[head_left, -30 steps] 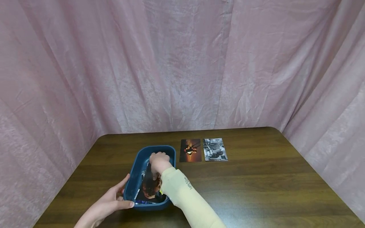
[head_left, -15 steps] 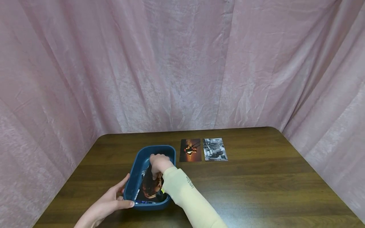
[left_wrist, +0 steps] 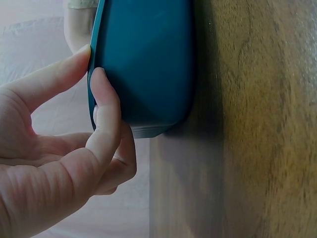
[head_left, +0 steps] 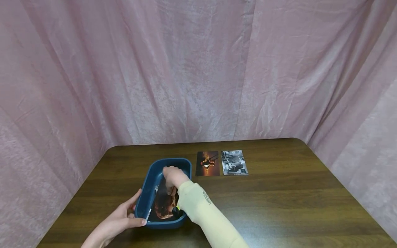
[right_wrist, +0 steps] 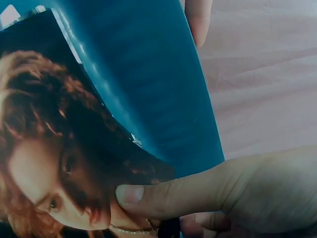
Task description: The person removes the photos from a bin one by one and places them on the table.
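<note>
A deep blue plastic bin (head_left: pixel 164 225) stands on the table at the left. My left hand (head_left: pixel 121 217) grips its near left corner, thumb on the rim and fingers against the outer wall (left_wrist: pixel 143 64). Inside the bin, my right hand (head_left: pixel 174 177) pinches a dark photo print (head_left: pixel 162 203) of a curly-haired person. In the right wrist view the thumb (right_wrist: pixel 163 198) lies across the photo's face, with the other fingers mostly hidden behind it. A black item with a bit of yellow (head_left: pixel 177 210) shows beside the photo, partly covered by the sleeve.
Two photos lie side by side on the wooden table (head_left: pixel 279 199) beyond the bin's right side: an orange-brown one (head_left: pixel 207 164) and a black-and-white one (head_left: pixel 234 162). Pink curtains (head_left: pixel 198 69) hang behind the table and at both sides.
In the bin, the photo has shifted slightly toward the near wall and now covers the blue strip seen there before. The right hand has barely moved; the left hand stays on the rim.
</note>
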A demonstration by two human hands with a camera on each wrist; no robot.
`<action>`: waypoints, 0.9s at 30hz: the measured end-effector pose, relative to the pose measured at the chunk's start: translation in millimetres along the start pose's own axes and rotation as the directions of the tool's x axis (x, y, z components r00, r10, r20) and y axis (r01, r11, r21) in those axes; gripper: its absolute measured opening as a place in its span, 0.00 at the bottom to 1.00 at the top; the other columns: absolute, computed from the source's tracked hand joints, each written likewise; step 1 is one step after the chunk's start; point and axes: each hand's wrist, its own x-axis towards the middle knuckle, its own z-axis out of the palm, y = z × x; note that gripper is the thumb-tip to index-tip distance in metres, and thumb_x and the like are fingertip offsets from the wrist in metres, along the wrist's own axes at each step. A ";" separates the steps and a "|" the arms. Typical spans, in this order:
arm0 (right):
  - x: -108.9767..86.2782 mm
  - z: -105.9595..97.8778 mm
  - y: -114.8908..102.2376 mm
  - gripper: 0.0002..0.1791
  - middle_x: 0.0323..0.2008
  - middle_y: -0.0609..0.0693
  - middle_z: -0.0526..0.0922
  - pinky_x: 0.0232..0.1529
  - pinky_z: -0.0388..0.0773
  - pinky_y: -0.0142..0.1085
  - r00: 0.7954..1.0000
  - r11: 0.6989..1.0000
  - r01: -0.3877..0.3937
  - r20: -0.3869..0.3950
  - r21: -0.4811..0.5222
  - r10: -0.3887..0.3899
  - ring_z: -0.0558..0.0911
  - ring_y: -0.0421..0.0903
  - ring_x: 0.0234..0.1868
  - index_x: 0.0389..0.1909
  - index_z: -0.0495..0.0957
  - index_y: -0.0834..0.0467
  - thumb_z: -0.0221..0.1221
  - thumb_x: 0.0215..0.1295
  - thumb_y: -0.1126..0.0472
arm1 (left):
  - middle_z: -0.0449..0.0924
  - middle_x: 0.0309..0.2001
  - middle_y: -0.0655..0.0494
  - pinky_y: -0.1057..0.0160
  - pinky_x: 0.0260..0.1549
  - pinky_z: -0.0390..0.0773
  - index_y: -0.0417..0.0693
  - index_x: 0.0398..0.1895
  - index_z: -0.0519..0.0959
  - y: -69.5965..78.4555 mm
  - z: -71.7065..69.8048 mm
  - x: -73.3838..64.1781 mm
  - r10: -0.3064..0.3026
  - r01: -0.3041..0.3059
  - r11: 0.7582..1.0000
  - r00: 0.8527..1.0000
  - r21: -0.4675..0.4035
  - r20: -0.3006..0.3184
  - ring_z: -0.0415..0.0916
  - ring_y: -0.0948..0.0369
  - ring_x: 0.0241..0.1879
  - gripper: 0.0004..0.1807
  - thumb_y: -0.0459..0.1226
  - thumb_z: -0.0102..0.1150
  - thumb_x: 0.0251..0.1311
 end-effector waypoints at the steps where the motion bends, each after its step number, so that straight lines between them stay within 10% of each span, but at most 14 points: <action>1: -0.2 -1.3 0.0 0.20 0.40 0.46 0.80 0.46 0.76 0.37 1.000 1.000 0.017 -0.002 0.010 -0.017 0.77 0.44 0.40 0.44 0.79 0.55 0.73 0.50 0.66 | 0.63 0.45 0.44 0.64 0.37 0.76 0.40 0.79 0.31 -0.2 -0.2 -0.1 0.001 -0.001 1.000 1.000 -0.001 0.002 0.74 0.63 0.30 0.57 0.31 0.64 0.59; 6: -3.5 -12.7 4.0 0.12 0.35 0.41 0.79 0.32 0.69 0.34 0.992 0.992 0.114 0.042 0.060 -0.117 0.70 0.41 0.30 0.32 0.81 0.48 0.66 0.56 0.70 | 0.62 0.44 0.46 0.64 0.34 0.75 0.39 0.78 0.31 -0.2 -1.1 -0.4 -0.017 0.017 1.000 1.000 0.011 -0.004 0.68 0.65 0.26 0.57 0.31 0.64 0.58; 19: -14.2 -52.2 31.9 0.44 0.70 0.48 0.66 0.36 0.84 0.41 0.884 0.939 0.131 0.392 0.317 -0.256 0.64 0.43 0.22 0.68 0.69 0.32 0.58 0.59 0.78 | 0.62 0.45 0.44 0.64 0.36 0.76 0.40 0.79 0.32 4.5 -3.6 -0.2 -0.031 0.031 0.999 0.999 0.013 -0.011 0.70 0.63 0.28 0.58 0.32 0.65 0.57; 27: -19.5 -52.7 45.1 0.49 0.78 0.56 0.53 0.37 0.85 0.39 0.839 0.875 0.136 0.415 0.466 -0.351 0.83 0.46 0.44 0.71 0.65 0.31 0.58 0.58 0.81 | 0.63 0.46 0.43 0.63 0.36 0.75 0.39 0.79 0.32 1.4 -5.2 0.4 -0.043 0.043 0.999 0.999 0.022 -0.011 0.70 0.61 0.29 0.57 0.32 0.65 0.58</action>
